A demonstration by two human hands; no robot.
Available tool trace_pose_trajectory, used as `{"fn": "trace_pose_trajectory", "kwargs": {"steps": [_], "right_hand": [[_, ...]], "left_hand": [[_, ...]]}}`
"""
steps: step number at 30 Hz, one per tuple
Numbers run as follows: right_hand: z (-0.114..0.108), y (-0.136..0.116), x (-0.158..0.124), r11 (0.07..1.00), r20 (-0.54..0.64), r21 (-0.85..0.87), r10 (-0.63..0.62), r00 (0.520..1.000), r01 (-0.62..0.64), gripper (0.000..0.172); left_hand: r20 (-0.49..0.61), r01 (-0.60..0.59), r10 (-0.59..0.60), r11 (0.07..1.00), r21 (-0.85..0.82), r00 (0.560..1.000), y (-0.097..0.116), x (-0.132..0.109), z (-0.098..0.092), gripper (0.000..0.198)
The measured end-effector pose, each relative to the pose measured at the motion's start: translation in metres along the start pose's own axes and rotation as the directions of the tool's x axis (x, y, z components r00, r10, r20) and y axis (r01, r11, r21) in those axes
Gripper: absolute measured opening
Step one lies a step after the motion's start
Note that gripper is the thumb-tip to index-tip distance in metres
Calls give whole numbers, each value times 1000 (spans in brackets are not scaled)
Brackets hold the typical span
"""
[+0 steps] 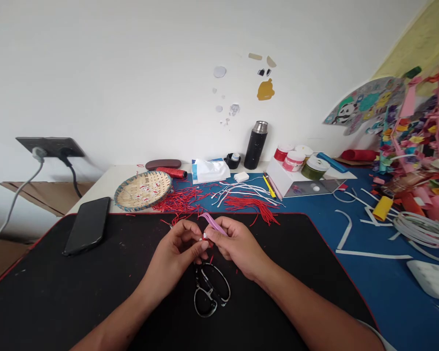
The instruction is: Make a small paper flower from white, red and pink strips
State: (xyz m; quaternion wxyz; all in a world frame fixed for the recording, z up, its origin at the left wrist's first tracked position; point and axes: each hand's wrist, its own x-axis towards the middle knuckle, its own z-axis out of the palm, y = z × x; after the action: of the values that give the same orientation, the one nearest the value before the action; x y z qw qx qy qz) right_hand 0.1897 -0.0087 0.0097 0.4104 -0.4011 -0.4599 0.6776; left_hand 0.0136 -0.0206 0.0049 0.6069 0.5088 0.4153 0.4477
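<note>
Above the black mat, my left hand (179,249) is closed in a pinch on a small red-and-white piece (205,237); its exact kind is too small to make out. My right hand (239,244) meets it from the other side, thumb and fingers closed on a pinkish-purple strip (212,223) that sticks out over the top. The right thumb tip also touches the red-and-white piece. Beneath the hands lie scissors (207,295) with dark handles, their blades mostly hidden by the left hand. A few red thread scraps are near the fingertips.
Red cords (179,199) and white cords (229,192) lie behind the mat, beside a woven basket (144,191). A phone (89,224) rests at left. A black flask (256,146) and paint jars (293,161) stand at the back. White strips (373,254) lie at right.
</note>
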Motion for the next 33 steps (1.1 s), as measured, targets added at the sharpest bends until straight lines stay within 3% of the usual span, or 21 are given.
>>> {"fn": "trace_pose_trajectory", "kwargs": {"steps": [5, 12, 19, 25, 33], "right_hand": [[-1, -2, -1, 999, 29, 48, 6, 1000, -7, 32], [-3, -4, -2, 999, 67, 41, 0, 998, -3, 30], [-3, -3, -3, 1000, 67, 8, 7, 998, -7, 28], [-2, -5, -3, 998, 40, -70, 8, 999, -5, 36], [-6, -3, -2, 941, -26, -309, -151, 988, 136, 42]], "left_hand": [[26, 86, -83, 978, -192, 996, 4, 2, -2, 47], [157, 164, -153, 985, -56, 976, 8, 4, -8, 35], [191, 247, -225, 964, -96, 955, 8, 3, -10, 33], [123, 236, -222, 965, -117, 967, 7, 4, -8, 32], [-51, 136, -145, 979, -149, 988, 6, 8, -16, 32]]}}
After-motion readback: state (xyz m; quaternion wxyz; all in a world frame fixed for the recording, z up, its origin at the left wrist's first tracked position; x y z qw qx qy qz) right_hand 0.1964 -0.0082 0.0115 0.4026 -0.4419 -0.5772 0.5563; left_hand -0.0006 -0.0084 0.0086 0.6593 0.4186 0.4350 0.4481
